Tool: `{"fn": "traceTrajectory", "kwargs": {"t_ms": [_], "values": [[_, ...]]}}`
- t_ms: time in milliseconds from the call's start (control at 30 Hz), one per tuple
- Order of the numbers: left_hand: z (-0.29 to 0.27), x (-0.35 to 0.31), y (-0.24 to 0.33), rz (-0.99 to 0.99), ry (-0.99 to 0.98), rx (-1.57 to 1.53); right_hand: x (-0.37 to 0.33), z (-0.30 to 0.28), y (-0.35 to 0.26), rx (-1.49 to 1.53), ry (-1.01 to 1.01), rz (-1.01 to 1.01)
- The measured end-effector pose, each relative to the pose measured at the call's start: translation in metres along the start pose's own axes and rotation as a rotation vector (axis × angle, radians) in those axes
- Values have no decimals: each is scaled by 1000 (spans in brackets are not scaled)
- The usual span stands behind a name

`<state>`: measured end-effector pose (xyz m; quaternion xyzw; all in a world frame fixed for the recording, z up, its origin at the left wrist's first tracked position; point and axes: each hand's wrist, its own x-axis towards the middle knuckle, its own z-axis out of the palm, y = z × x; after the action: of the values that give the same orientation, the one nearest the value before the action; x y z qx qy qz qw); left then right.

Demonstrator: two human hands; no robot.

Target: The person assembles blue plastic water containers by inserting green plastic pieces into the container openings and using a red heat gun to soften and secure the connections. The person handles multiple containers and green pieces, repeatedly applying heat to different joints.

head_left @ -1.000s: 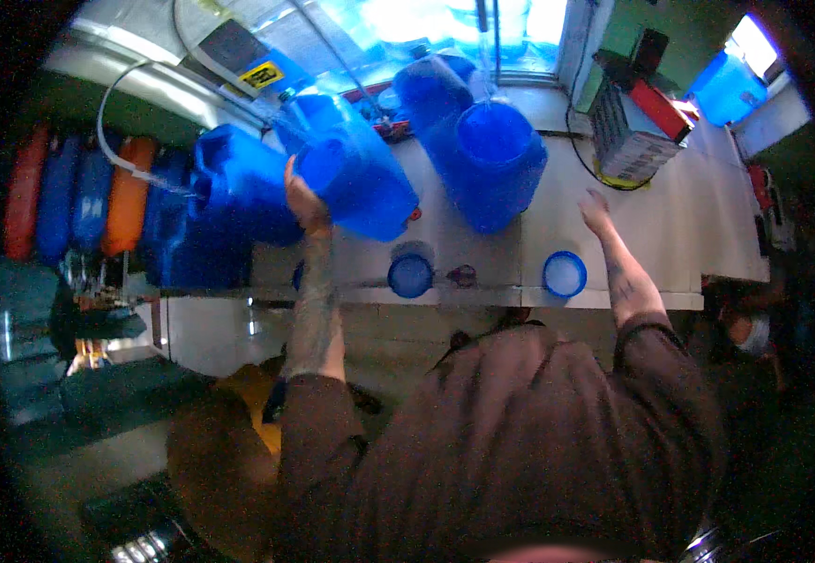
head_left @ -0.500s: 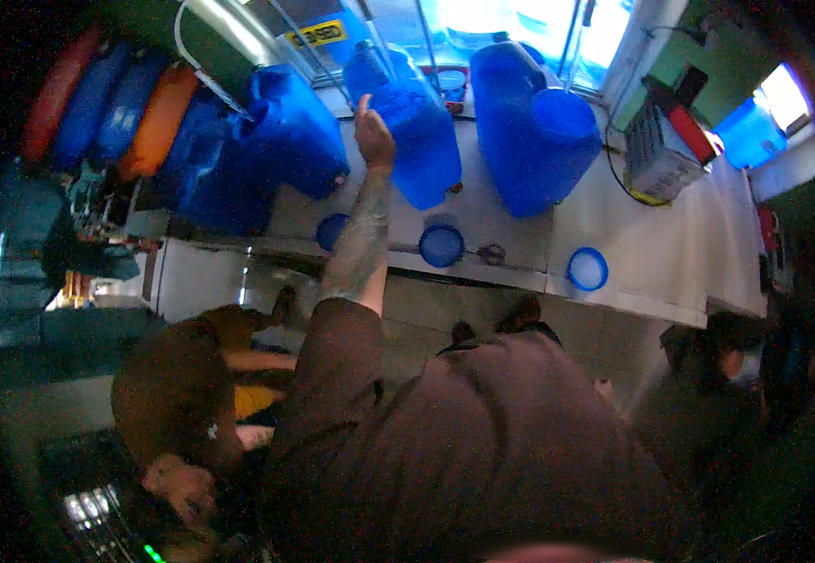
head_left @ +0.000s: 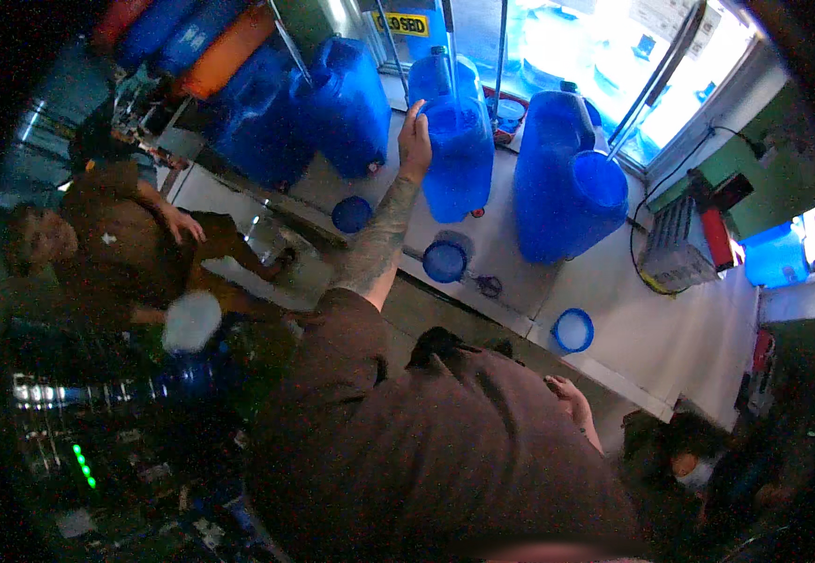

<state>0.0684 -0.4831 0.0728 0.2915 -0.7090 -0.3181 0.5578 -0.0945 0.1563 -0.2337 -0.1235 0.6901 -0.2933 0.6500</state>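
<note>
My left arm reaches far out to a blue jug (head_left: 461, 178) standing upright on the white counter. At the left side of its wide mouth is my left hand (head_left: 415, 145), one finger pointing up and the others curled. What those fingers grip is hidden. A thin metal tube comes down close to the fingertips, and another tube (head_left: 449, 38) runs down toward the jug's mouth. Low at my side hangs my right hand (head_left: 572, 399), fingers loosely apart and holding nothing. Round blue lids (head_left: 445, 261) lie along the counter's near edge.
More blue jugs (head_left: 572, 178) stand left and right on the counter (head_left: 651, 319). A grey box-shaped device (head_left: 679, 242) with a cable sits at the right. Red, blue and orange jugs (head_left: 229, 52) line the far left. A person (head_left: 112, 235) in brown is at my left, near a pale rounded object.
The view has turned, shifting the counter and jugs. My left hand stays at the same jug. More of my right hand shows. The person at left appears farther up the picture, one hand now visible.
</note>
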Motion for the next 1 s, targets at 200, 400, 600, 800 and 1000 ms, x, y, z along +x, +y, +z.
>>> {"fn": "traceTrajectory", "kwargs": {"t_ms": [200,400,600,800,1000], "values": [[-18,22,-79,-193,138,-308,-57,-5,-28,-16,-51,162],[-5,38,-248,-493,-206,356,-84,24,-44,-38,156,180],[39,65,-358,-109,-404,519,-98,76,-53,-16,401,233],[50,104,-371,-353,-713,699,-104,116,-62,-18,505,261],[56,102,-374,-263,-727,698,-102,138,-42,-83,553,208]]}}
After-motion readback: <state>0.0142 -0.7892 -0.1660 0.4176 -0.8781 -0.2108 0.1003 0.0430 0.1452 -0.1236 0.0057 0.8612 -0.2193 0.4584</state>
